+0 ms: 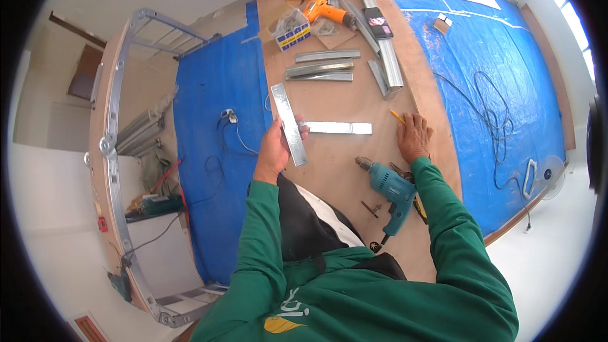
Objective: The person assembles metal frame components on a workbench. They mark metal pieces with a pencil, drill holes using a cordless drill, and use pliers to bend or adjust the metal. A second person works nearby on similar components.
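Running away from the person, the worktop (342, 104) is long and narrow, with its left edge near the left hand (273, 152) and its right edge just beside the right hand (415, 138). Blue sheeting (468, 47) covers the floor on both sides. Between the hands there is a stretch of brown board, limited on the near side by a teal drill (392, 187) lying on its side.

The left fingers are closed around a metal strip (288, 125), which is at the left part of the worktop, slanting in the view. It is flat, straight and silver-grey, with a slightly mottled shine. A second strip (339, 128) lies crosswise, its left end close to these fingers; whether they touch it, I cannot tell. The right hand rests palm down, and a yellow pencil (397, 116) sticks out beside its fingers; I cannot tell if they grip it.

Farther up, beyond some metal pieces (320, 71), a small yellow, white and blue box (293, 39) contains a clear plastic bag (290, 22). An orange drill (326, 12) lies close beside this box.
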Motion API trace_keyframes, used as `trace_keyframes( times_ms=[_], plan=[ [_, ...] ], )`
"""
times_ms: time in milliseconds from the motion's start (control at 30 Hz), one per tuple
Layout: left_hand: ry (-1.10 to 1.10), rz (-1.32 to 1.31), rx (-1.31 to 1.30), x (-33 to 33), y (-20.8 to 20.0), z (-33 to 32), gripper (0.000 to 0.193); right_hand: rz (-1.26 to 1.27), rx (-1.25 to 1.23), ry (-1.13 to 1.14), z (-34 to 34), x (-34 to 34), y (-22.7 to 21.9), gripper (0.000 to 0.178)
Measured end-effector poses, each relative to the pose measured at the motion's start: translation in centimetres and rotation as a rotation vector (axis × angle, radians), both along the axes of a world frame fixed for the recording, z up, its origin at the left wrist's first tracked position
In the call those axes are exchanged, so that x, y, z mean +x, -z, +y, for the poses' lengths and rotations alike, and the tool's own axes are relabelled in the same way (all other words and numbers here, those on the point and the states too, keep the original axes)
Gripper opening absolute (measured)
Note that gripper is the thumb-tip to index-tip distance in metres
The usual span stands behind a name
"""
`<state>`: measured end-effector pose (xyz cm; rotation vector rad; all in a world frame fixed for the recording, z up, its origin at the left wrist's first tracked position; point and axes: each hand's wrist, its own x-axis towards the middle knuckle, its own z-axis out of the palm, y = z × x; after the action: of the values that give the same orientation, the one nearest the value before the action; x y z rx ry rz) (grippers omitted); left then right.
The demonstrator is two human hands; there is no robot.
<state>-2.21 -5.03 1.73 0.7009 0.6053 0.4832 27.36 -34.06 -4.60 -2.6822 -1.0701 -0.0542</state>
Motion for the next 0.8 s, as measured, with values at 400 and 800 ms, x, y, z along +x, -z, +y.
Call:
trace_keyframes(
  times_ms=[400,800],
  plan=[
    [-0.133,-0.031,0.006,-6.5,-1.7,0.8,0.053,0.013,-0.085,0.017,1.5,-1.0,-1.3,0.032],
    [-0.137,0.150,0.178,-24.7,-7.1,18.0,0.051,0.238,-0.715,0.127,0.2,1.0,-0.8,0.047]
  ],
)
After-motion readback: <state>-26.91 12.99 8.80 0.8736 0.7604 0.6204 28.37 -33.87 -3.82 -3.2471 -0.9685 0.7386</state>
